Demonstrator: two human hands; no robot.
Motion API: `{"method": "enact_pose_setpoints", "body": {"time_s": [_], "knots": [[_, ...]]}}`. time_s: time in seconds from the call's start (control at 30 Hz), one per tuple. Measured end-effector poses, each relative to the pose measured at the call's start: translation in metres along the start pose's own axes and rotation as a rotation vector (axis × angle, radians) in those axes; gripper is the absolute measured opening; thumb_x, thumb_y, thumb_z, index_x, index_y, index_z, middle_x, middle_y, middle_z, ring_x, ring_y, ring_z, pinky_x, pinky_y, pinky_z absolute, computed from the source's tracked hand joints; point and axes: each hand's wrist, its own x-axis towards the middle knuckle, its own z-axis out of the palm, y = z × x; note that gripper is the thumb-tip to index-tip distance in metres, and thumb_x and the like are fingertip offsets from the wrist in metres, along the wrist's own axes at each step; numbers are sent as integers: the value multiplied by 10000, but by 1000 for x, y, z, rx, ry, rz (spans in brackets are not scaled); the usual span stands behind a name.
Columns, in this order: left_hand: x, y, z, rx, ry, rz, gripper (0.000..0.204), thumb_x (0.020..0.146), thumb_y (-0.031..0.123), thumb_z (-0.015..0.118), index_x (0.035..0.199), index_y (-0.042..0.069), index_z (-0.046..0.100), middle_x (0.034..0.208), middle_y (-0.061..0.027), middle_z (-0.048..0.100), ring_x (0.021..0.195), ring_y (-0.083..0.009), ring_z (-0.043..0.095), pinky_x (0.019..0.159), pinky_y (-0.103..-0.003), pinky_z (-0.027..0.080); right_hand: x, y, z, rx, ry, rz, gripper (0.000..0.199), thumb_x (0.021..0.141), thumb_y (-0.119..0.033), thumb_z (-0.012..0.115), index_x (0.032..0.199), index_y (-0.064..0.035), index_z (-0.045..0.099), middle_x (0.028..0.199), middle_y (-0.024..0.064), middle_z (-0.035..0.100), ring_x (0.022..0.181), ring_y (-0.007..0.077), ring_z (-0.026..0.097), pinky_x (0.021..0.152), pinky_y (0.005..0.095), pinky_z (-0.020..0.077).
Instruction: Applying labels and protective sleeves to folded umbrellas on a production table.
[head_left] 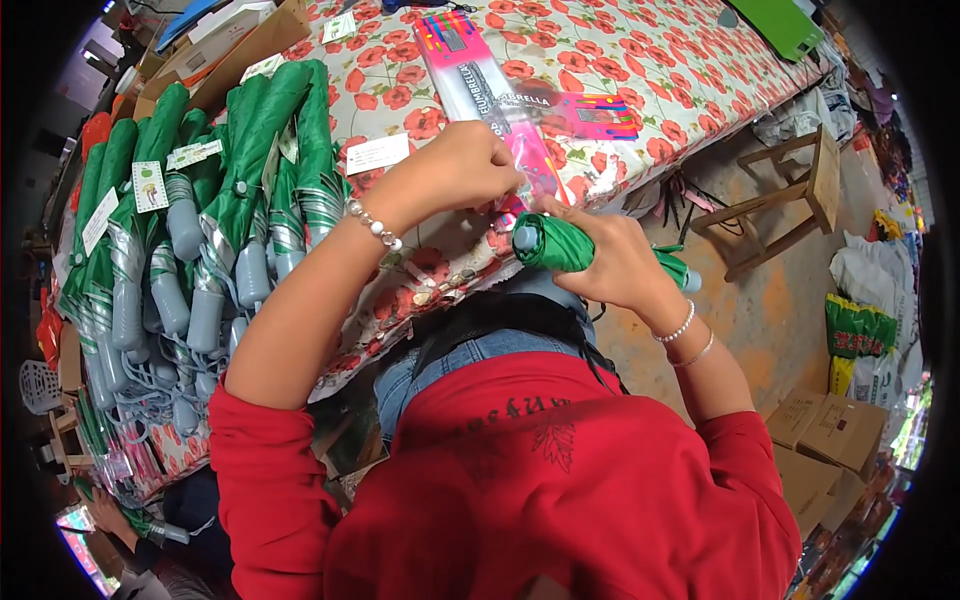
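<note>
My right hand (pixel 625 260) is closed round a rolled green folding umbrella (pixel 565 245), its grey end pointing left; the other end shows past my palm. My left hand (pixel 450 175) is curled at the near edge of a clear and pink plastic umbrella sleeve (pixel 530 150), its fingertips pinching there. The sleeve's lower end lies between both hands, close to the table edge. Another clear and pink sleeve (pixel 470 75) stretches away toward the far side of the table. A small white printed card (pixel 378 154) lies left of the sleeves.
A heap of rolled green umbrellas (pixel 265 130) with grey handles and tags covers the left of the flowered table (pixel 385 80). Behind it is an open cardboard box (pixel 250 45). A wooden stool (pixel 770 205) and brown cartons (pixel 825 430) stand right. A co-worker's hand (pixel 112 518) shows lower left.
</note>
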Motion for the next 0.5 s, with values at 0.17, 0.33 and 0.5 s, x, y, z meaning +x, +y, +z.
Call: {"method": "enact_pose_setpoints", "body": {"time_s": [0.17, 0.33, 0.5], "knots": [[1, -7, 24, 142, 239, 290, 137, 698, 69, 577, 598, -24, 589, 537, -149, 568, 459, -268, 495, 504, -356, 451, 3, 11, 6, 24, 12, -29, 486, 612, -234, 689, 1071, -80, 638, 701, 167, 643, 563, 351, 570, 519, 375, 445], [-3, -19, 60, 385, 606, 485, 96, 721, 65, 594, 702, -27, 611, 616, -131, 607, 494, -242, 507, 507, -328, 434, 14, 31, 9, 736, -53, 265, 435, 637, -169, 662, 1040, -9, 628, 672, 146, 614, 484, 259, 495, 518, 324, 438], [-7, -16, 64, 287, 619, 343, 76, 708, 49, 605, 706, -27, 601, 653, -170, 605, 510, -283, 500, 529, -350, 433, 14, 6, -11, 824, 3, 423, 371, 650, -186, 667, 960, 12, 616, 708, 156, 619, 522, 246, 514, 544, 326, 451]]}}
